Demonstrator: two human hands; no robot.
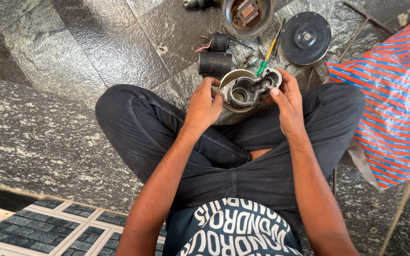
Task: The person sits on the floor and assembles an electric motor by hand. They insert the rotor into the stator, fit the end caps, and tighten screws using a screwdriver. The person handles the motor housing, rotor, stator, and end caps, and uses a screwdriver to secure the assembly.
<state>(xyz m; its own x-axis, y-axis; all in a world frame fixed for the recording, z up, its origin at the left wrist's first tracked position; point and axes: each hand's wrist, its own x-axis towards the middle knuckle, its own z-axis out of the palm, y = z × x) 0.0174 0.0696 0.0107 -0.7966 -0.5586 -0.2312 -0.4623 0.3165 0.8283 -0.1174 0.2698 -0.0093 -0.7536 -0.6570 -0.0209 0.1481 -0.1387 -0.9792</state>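
I sit cross-legged on a dark stone floor. Both hands hold a grey cast-metal housing (248, 90) with round openings, raised just above my knees. My left hand (203, 105) grips its left rim. My right hand (284, 97) clasps its right end, thumb on the front edge. Beneath the housing lies a shallow round metal bowl (233, 76), mostly hidden by it.
On the floor ahead lie a black cylinder (215, 63), a small black part with a pink wire (218, 42), a green-and-yellow screwdriver (267, 58), a round metal casing (247, 16) and a black disc (305, 37). A red-and-blue striped sack (395, 99) lies at right.
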